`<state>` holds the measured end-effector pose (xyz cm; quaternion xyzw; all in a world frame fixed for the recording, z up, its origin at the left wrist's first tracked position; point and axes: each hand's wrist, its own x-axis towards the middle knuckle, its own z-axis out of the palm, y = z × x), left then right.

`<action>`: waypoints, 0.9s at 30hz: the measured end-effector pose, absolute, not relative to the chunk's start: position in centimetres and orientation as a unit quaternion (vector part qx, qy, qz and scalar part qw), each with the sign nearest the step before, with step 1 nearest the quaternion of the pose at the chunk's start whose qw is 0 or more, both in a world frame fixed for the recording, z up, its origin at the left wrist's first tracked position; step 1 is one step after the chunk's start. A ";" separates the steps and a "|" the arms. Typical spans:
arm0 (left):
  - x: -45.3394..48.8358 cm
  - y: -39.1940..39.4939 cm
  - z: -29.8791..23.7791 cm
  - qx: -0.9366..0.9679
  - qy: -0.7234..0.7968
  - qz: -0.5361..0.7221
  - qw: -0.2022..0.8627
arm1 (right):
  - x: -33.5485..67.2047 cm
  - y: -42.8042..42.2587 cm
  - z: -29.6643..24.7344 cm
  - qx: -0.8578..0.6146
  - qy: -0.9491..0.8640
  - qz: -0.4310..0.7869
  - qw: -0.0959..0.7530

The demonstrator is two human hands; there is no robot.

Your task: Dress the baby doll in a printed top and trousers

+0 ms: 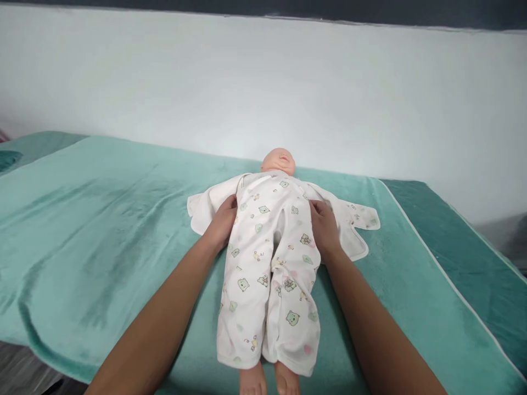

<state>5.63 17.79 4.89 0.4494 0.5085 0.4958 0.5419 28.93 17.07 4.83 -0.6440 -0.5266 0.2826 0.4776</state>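
Note:
A baby doll (279, 160) lies on its back, head away from me and bare feet (252, 381) toward me. White baby trousers (257, 258) printed with green bears cover its legs and reach high up its chest. At the left side of the trousers, my left hand (224, 219) is closed on the fabric, its fingertips partly hidden. Opposite it, my right hand (324, 224) grips the other side, fingers bent at the edge. Beneath the doll a white baby shirt (349, 235) lies spread, its sleeves out to both sides.
A light green plush blanket (115, 219) lies under the doll, with wrinkles on the left. Darker green cloth (453, 236) shows at the right. A white wall (255, 82) rises behind the bed, and grey floor (24, 373) appears at the lower left.

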 end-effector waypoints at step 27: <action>5.6 17.8 4.5 0.371 0.438 0.427 0.699 | 28.2 16.9 6.2 -0.585 -0.511 0.360 0.516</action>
